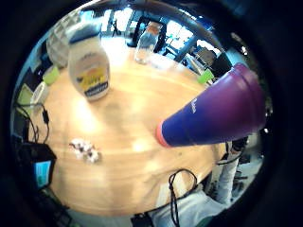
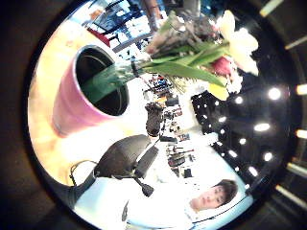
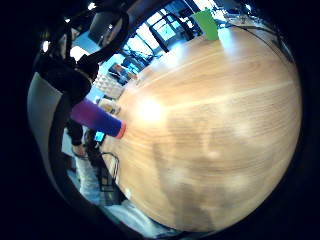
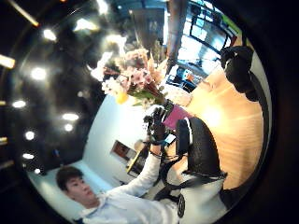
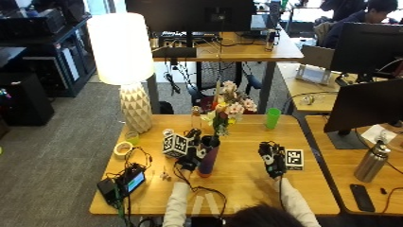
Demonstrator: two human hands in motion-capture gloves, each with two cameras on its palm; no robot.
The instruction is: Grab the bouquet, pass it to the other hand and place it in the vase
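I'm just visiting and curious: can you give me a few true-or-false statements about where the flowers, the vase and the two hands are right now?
1. The bouquet stands with its stems in the purple vase. True.
2. The vase lies tipped over. False: it stands upright on the table.
3. The right hand holds the bouquet. False: it holds nothing, apart from the vase.
4. The left hand is beside the vase. True.
5. A green cup stands behind the vase. True.

Wooden bench (image 5: 239,182) and what stands on it

A purple vase (image 5: 208,162) stands mid-bench; green cup (image 5: 272,118) near the far edge; tape roll (image 5: 123,149) and a small screen device (image 5: 129,182) toward the left edge.
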